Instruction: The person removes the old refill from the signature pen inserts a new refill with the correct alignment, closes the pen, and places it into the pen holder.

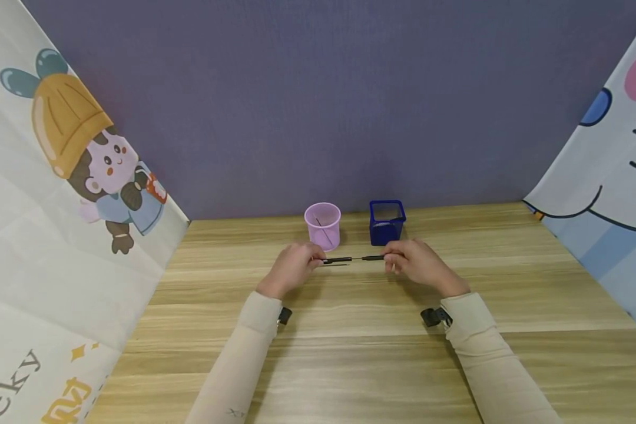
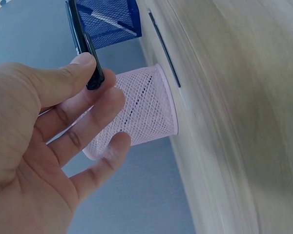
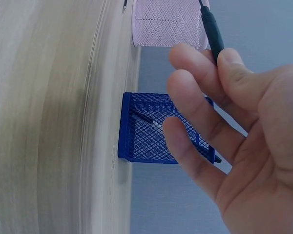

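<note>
Counter with pale wood grain runs, in the head view, back to a straight rear edge against a purple-grey panel; its sides slant out to the printed sheets. Near that rear edge stand a round pink basket and a square blue basket, with a gap between them (narrower than the room out to either side). In front of the baskets, the left hand grips a black pen barrel and the right hand a dark pen piece, nearly in line, a thin shaft showing between them. A slim dark rod lies just beside. Both forearms come in from the near side, a broad stretch of wood between them.

From the left wrist, thumb and forefinger pinch the barrel by its end, clip in sight; the other fingers are spread and loosely bent, well off the wood. The pink basket stands behind them, and the rod rests on the counter near its base.

From the right wrist, thumb and forefinger pinch the pen piece, the remaining fingers fanned apart, holding nothing. Behind them stands the blue basket, dark pens inside (partly hidden by mesh and fingers).
</note>
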Available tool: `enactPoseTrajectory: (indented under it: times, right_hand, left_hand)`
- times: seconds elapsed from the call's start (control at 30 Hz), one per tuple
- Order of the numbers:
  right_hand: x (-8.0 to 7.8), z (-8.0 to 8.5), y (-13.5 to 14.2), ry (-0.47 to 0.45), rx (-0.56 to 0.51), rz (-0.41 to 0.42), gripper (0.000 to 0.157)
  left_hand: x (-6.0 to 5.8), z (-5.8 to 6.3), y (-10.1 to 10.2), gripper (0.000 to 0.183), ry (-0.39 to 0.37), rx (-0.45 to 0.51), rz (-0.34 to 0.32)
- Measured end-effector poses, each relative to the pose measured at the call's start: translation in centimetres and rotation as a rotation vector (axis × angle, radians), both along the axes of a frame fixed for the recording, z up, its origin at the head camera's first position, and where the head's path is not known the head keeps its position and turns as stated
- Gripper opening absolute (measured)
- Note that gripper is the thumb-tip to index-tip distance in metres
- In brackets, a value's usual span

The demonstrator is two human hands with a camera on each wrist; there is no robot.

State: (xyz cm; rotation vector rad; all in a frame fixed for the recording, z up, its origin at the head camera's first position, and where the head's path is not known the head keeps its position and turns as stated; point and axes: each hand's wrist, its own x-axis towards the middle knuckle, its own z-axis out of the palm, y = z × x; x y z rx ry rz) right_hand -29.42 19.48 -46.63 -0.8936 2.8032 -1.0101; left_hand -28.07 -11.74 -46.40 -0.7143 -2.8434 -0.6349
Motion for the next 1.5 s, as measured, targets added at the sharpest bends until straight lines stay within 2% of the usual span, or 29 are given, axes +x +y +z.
enactPoseTrajectory:
  times: [1.5]
  right_hand:
    - [0.2, -0.1, -0.5, -0.002, 0.020, 0.006, 0.016]
  left_hand:
    - [0.5, -0.2, 1.3, 0.009, 0.045, -0.006, -0.047]
